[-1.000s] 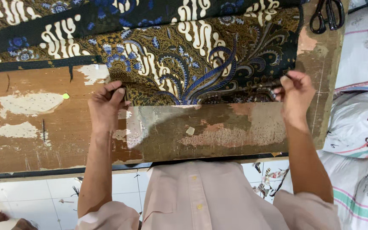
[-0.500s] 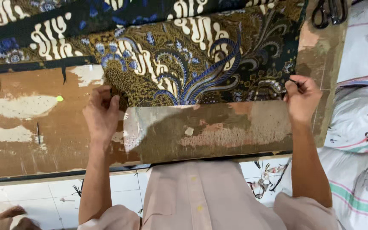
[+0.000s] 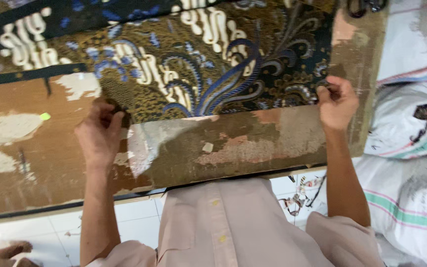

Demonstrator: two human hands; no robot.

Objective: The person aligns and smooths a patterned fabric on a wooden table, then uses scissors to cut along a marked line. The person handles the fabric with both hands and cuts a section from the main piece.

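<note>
Left grip: the left hand [image 3: 100, 134] has its fingers closed on the near left corner of the cloth [image 3: 198, 74], thumb and fingertips pinching the edge against the table [image 3: 35, 168].
Right grip: the right hand [image 3: 338, 101] is curled shut on the near right corner of the same edge, close to the table's right end.
Cloth: a dark patterned fabric in gold, blue and cream, spread flat over the far part of the table; its near edge runs fairly straight between the two hands, a little slanted.
Done, as I judge it: the cloth already lies open and mostly smooth, with both near corners taken up and the edge drawn taut between them.
Left: the near strip of table is bare, so the cloth covers only part of the top; whether the far edge is squared cannot be told, as it runs out of view.
Table: worn brown top with pale patches where the surface has flaked, and a small yellow-green speck [image 3: 45, 116] left of the left hand.
Scissors: dark handles [image 3: 366, 6] just show at the top edge, on the table's far right corner, well apart from both hands.
Around: striped white sacks [image 3: 411, 148] lie right of the table; white floor tiles [image 3: 139, 222] show below it.
</note>
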